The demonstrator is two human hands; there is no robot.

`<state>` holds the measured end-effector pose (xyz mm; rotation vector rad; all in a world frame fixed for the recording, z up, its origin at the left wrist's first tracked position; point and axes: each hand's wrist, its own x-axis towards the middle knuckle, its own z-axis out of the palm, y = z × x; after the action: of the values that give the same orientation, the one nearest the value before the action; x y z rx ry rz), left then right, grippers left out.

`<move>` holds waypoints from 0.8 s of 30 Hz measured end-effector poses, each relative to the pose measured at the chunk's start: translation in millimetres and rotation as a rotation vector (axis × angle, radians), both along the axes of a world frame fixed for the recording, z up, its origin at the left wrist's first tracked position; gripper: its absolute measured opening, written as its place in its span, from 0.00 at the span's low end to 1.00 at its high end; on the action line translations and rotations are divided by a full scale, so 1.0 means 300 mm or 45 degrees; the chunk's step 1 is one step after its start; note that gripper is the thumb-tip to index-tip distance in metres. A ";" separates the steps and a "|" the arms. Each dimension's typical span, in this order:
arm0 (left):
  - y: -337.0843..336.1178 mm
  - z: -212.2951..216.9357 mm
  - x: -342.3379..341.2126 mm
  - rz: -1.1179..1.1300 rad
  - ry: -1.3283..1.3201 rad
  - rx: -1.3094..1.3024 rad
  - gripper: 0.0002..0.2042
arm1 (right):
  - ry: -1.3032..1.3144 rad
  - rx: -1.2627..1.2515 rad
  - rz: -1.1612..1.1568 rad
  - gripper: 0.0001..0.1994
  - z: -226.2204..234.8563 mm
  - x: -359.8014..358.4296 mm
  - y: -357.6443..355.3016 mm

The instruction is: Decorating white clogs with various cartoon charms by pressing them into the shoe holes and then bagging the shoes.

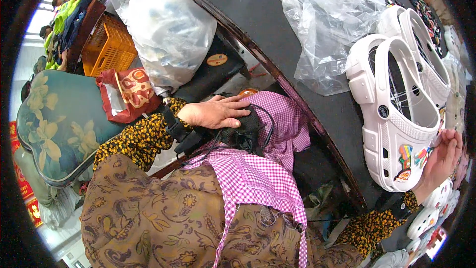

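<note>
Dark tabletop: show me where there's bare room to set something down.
Bare tabletop lies between its brown edge and the clear plastic, continuing down beside the white clogs. Past the clogs, more shoes crowd it.

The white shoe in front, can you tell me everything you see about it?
The white clog looks like moulded foam or plastic, with side openings, a heel strap and a dark round button. Colourful charms decorate its toe, which points toward the picture's bottom. Another white clog is beside it. The right hand is behind its toe; I can't tell whether they touch.
</note>
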<state>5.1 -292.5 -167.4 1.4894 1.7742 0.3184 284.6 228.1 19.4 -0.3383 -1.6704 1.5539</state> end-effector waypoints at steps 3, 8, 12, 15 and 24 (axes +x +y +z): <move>0.003 -0.001 -0.002 -0.017 0.002 -0.025 0.28 | -0.024 0.035 0.022 0.13 -0.003 -0.003 0.006; 0.003 -0.004 -0.005 -0.018 -0.011 -0.058 0.29 | -0.020 0.030 0.008 0.13 -0.001 0.001 0.005; -0.003 -0.022 -0.046 0.098 -0.135 0.069 0.27 | -0.024 0.036 -0.040 0.13 -0.005 -0.014 0.005; 0.024 0.067 -0.095 0.504 -0.419 0.162 0.22 | -0.020 0.039 0.003 0.13 -0.011 -0.010 0.011; -0.001 0.314 -0.235 0.934 -0.262 0.509 0.15 | -0.018 0.018 0.041 0.13 -0.018 -0.002 0.025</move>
<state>-65.5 -292.7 -73.2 0.9388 2.1056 1.2053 283.9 235.5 14.0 -0.3173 -1.7044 1.5658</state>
